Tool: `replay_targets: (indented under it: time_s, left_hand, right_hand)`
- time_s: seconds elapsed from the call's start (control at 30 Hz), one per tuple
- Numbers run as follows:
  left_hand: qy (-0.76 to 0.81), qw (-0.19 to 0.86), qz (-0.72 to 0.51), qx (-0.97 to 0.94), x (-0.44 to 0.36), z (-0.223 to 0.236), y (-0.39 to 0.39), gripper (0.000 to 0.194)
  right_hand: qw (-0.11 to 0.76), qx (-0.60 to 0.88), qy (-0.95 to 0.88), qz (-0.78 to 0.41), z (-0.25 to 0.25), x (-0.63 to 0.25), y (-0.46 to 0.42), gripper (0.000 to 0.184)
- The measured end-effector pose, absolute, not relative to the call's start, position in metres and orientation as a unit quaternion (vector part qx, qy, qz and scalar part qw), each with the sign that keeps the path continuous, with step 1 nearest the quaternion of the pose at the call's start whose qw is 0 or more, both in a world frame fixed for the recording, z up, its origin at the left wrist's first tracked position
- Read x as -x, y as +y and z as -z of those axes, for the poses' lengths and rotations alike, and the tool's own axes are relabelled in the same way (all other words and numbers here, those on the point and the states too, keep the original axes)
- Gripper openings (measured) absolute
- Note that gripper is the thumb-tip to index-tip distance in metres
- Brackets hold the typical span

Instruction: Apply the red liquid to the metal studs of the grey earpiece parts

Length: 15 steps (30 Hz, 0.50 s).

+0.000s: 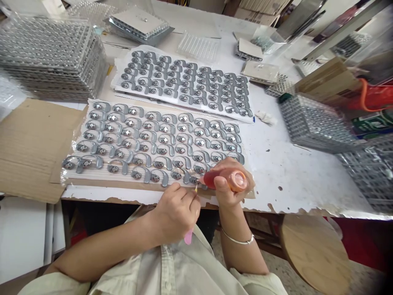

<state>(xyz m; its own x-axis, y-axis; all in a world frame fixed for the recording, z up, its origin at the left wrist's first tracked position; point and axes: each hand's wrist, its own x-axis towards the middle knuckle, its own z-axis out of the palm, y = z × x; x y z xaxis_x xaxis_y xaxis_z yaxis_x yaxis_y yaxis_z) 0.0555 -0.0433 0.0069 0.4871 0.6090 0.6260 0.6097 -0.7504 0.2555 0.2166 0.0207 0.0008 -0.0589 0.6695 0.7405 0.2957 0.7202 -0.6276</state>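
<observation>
I'm holding a slim pink-ended tool [188, 237] in my left grip [178, 209] toward seven o'clock, fingers curling around it. At four, my right grip [226, 196] is wrapping a red squeeze bottle [214, 178], its nozzle pointing toward nine. Both tips are sitting right by a grey hooked piece [193, 180] at six, on the near edge of the front sheet [92, 176]; I'm unable to tell whether they're touching it. Matching pieces [166, 140] are filling that sheet. A second sheet [159, 99] is lying at twelve, stacked trays [49, 53] are standing at ten, and cardboard [30, 147] is lying at nine on the bench [270, 172].
</observation>
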Motion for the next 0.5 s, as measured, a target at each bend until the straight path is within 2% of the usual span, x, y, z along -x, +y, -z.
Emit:
replay_targets:
  time_s: [0.5]
  left_hand:
    - [-0.353, -0.011, 0.373, 0.858, -0.0551, -0.0068, -0.0438, 0.019]
  right_hand:
    - [0.607, 0.349, -0.701, -0.134, -0.0001, -0.2195, 0.0219, 0.015]
